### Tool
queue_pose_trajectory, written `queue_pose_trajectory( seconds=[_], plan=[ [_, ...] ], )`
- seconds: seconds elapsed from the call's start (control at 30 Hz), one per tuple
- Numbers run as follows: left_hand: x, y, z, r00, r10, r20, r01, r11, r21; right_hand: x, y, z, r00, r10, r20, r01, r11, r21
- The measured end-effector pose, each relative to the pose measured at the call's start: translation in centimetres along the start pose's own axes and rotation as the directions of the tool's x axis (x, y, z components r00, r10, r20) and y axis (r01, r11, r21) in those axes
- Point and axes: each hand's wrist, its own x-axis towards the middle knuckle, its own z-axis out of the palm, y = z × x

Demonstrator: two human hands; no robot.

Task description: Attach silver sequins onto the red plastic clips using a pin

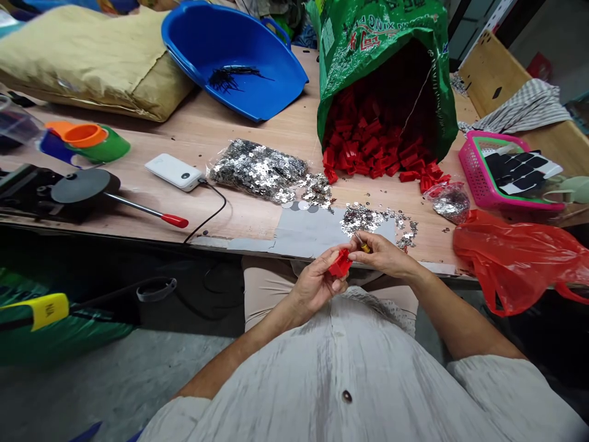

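My left hand (317, 285) is closed around a small red plastic housing (339, 265), held just off the table's front edge with its hollow side up. Beside it, my right hand (386, 255) grips a small tool with a yellow handle and a thin metal shaft (365, 247), which looks like a screwdriver. The right fingertips are at the housing's edge; whether they pinch a small part there I cannot tell. Just beyond the hands, a pile of small shiny metal pieces (361, 218) lies on a grey sheet (299, 233).
A green sack (386, 37) spills red housings (363, 147) onto the table. A clear bag of metal pieces (257, 169), a white power bank (175, 172), and a blue scoop (234, 37) lie leftward. A pink basket (473, 166) and red plastic bag (519, 252) are right.
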Motion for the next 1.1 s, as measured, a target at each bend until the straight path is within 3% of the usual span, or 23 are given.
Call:
queue_pose_trajectory(
  seconds=[0.27, 0.37, 0.47, 0.53, 0.6, 0.93, 1.0, 1.1],
  plan=[
    [0.9, -0.1, -0.7, 0.997, -0.074, -0.028, 0.075, 0.995, 0.06, -0.2, 1.9, 0.7, 0.998, -0.013, -0.061, 0.001, 0.982, -0.19],
    [0.9, 0.2, -0.8, 0.997, -0.012, -0.075, 0.03, 0.97, 0.242, -0.7, 2.3, 0.6, 0.99, -0.031, -0.139, 0.005, 0.983, -0.184],
    [0.7, 0.6, -0.7, 0.97, 0.228, -0.087, -0.145, 0.825, 0.546, -1.2, 2.6, 0.6, 0.971, -0.039, -0.236, 0.004, 0.989, -0.148],
    [0.5, 0.7, -0.4, 0.908, 0.419, -0.023, -0.285, 0.655, 0.7, -1.5, 2.9, 0.8, 0.955, -0.041, -0.293, -0.004, 0.989, -0.151],
    [0.4, 0.7, -0.1, 0.851, 0.524, 0.036, -0.357, 0.525, 0.773, -1.6, 3.0, 1.1, 0.943, -0.039, -0.33, -0.012, 0.989, -0.149],
    [0.0, 0.0, -1.2, 0.83, 0.542, 0.131, -0.353, 0.33, 0.875, -1.9, 3.6, 2.8, 0.957, 0.07, -0.282, -0.009, 0.977, 0.211],
    [0.0, -0.3, -1.6, 0.804, 0.567, 0.178, -0.387, 0.273, 0.881, -2.1, 3.6, 2.7, 0.965, 0.092, -0.246, -0.028, 0.967, 0.252],
    [0.1, -0.5, -2.1, 0.725, 0.601, 0.337, -0.502, 0.126, 0.856, -2.4, 3.8, 2.6, 0.979, 0.129, -0.158, -0.068, 0.935, 0.347]
  ],
)
